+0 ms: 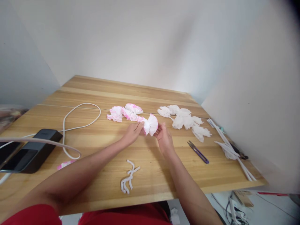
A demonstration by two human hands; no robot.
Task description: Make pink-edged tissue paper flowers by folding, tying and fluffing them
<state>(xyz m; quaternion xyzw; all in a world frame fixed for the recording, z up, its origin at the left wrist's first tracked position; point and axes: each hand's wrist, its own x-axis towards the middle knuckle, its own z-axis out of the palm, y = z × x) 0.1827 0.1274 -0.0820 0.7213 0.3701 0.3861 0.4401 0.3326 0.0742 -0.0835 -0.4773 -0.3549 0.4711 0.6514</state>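
A white tissue paper flower with pink edges (pixel 152 124), gathered in its middle like a bow, is held above the table between my hands. My left hand (pixel 134 133) pinches its left side. On the right edge, the curled fingers of my right hand (pixel 164 137) grip the paper, some of them hidden behind it. Just beyond my left hand lie a pink-edged paper flower (pixel 115 114) and another one (pixel 132 110). Several plain white paper bows (pixel 184 118) are clustered to the right. Short white fuzzy strips (pixel 128 178) lie between my forearms.
Purple-handled thread snips (pixel 198 152) lie right of my right hand. Long white sticks (pixel 245 168) run along the table's right edge. At left are a black device (pixel 45 150), a looped white cable (pixel 82 126) and a pink-edged paper piece (pixel 65 164). Walls stand behind the wooden table (pixel 98 90).
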